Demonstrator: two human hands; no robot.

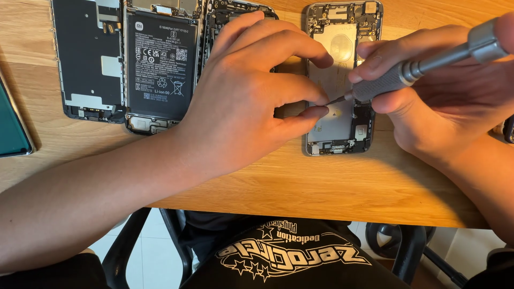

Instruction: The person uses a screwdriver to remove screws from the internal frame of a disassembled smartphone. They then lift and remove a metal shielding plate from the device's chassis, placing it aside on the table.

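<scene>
An opened phone housing (337, 134) with bare metal inside lies on the wooden table (321, 187). My right hand (444, 101) grips a grey metal precision screwdriver (423, 67), its tip touching the inside of the housing near its left edge. My left hand (251, 96) rests on the table beside the housing, its fingertips pressing on the left rim of the housing next to the screwdriver tip. It holds nothing.
At the back left lie an opened phone with a black battery (160, 64), a dark screen panel (88, 59) and another opened phone body (225, 18) partly under my left hand. A teal-screened device (10, 123) sits at the left edge. A black chair (139, 251) shows below the table.
</scene>
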